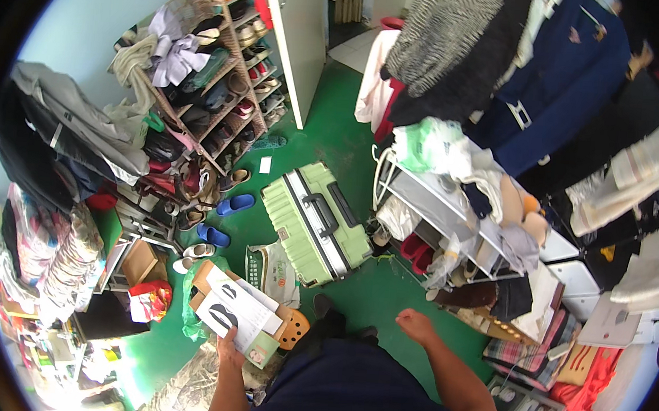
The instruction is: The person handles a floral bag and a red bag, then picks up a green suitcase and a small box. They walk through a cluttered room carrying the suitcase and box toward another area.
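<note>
My left hand (230, 350) holds white printed sheets (241, 318) with dark shapes on them. A small green booklet or card (262, 350) lies at their near end, by my fingers. Partly hidden beneath the papers is an open cardboard box (203, 278). An orange-brown piece with round dark holes (294, 330) shows beside them. My right hand (415, 325) hangs to the right with its fingers curled and nothing visible in it. Ahead of my feet is a light green ribbed suitcase (283, 211) with a silver band and a black handle (320, 213).
A printed bag (273, 270) touches the suitcase's left side. Blue slippers (235, 204) and other shoes lie left, below a packed shoe rack (229, 84). A white metal rack (422, 195) with bags and clothes stands right. The door (298, 43) is at the back.
</note>
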Tool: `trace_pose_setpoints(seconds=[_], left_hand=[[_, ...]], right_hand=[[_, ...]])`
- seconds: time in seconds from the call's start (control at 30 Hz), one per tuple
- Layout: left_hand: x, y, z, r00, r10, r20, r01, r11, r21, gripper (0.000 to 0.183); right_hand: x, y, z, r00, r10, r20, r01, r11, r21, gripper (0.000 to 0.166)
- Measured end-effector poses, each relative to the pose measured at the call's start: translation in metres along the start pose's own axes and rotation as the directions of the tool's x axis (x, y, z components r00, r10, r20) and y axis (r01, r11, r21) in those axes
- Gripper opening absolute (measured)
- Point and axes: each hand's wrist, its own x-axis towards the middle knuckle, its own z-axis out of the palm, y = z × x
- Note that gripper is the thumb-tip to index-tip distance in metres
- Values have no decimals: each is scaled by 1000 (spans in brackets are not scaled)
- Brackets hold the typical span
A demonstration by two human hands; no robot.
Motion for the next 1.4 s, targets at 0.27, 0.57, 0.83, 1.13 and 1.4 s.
trace_pose_setpoints(seconds=[0.27,0.57,0.83,1.13,1.4], left_hand=[[9,24,20,999,32,21,-29,994,-103,56],[-8,26,-4,988,52,-147,-58,998,-32,59],[-46,27,21,974,113,-198,-123,992,-37,56],[-52,17,50,947,139,-288,-167,983,-74,55],[-18,43,59,954,132,-269,-154,986,-64,53]], right_hand=[[114,-131,3,995,-92,42,93,996,-14,42],[245,-223,48,992,-128,2,127,987,94,60],[321,-228,79,994,92,65,-107,955,277,83],[350,-230,83,973,191,128,-224,914,338,61],[340,-273,79,966,-17,257,-96,901,422,24]])
